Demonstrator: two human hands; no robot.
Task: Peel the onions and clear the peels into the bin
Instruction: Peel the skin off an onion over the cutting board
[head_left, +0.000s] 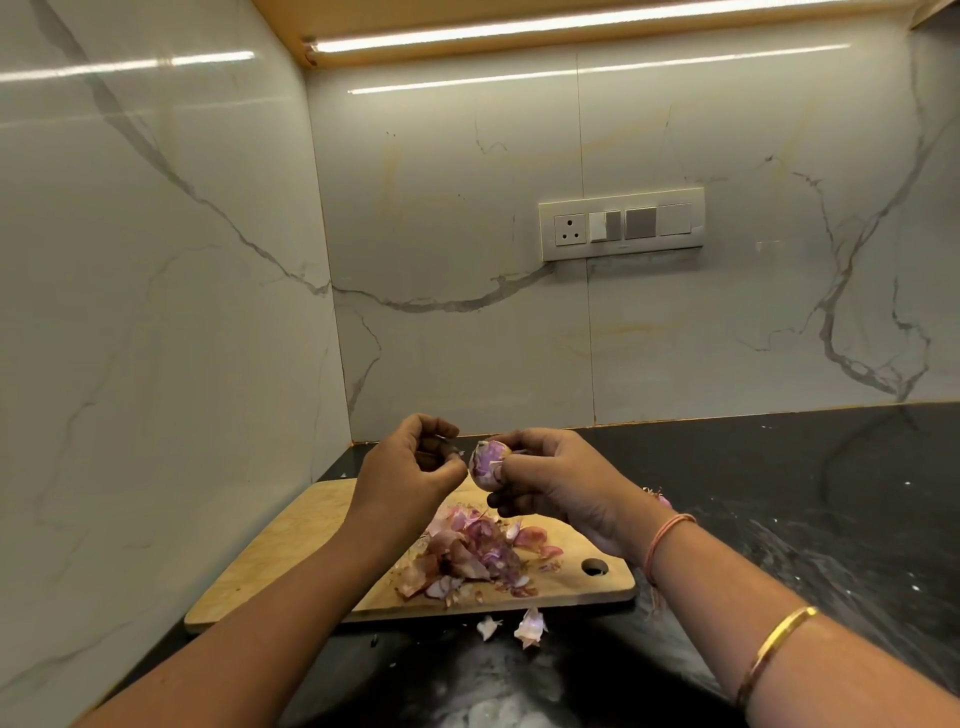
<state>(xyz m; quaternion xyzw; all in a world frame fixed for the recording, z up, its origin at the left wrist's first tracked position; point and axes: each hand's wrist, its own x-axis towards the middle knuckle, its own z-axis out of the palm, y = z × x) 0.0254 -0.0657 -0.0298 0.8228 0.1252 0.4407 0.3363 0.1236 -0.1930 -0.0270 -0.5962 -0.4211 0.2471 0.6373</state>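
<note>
My right hand (550, 483) grips a small purple onion (485, 462) above the wooden cutting board (291, 561). My left hand (410, 467) is just left of the onion with its fingers curled, pinching a thin strip of peel (447, 451) near the onion's top. A heap of purple and brown onion peels (467, 556) lies on the board below the hands. Two pale peel scraps (530, 626) lie on the black counter in front of the board.
The board sits in the corner of a black counter (779, 493), with marble walls to the left and behind. A switch panel (621, 223) is on the back wall. Another purple piece (660, 499) shows behind my right wrist. No bin is in view.
</note>
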